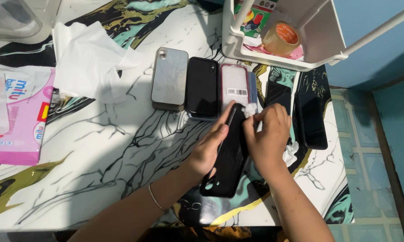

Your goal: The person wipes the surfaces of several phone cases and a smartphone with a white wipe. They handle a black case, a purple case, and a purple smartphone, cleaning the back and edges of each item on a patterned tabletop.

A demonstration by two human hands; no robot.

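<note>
Black phone case [226, 157] sits between both hands, held just above the marbled tabletop [99, 148], camera-cutout end toward the person. Left hand [211, 145] grips it along the left edge, thumb on top, fingers wrapped under. Right hand [267, 134] pinches a small wad of white tissue [250, 109] against the case's far end, fingers curled tight on it.

Case looks thin & light, prob. flexible plastic or rubber w/ a faintly ribbed face, so it'd bend if squeezed mid-span. Safer hold seems the long side edges, as the left hand has it; glossy surface may be a bit slippery.

Just beyond the hands, a row lies flat on the table: silver phone [169, 78], black phone [202, 87], clear red-rimmed case [234, 85] w/ a label. To the right of the right hand, 2 more dark phones [310, 120]. A crumpled bit of tissue lies under the right wrist.

Containers: white rack [278, 62] far beyond the right hand holds a roll of brown tape [280, 38] & a coloured carton. Well left of the left hand, pink wipes pack [18, 116], w/ a loose white tissue sheet [90, 58] beside it. Clear tub at far left corner; contents can't tell.
</note>
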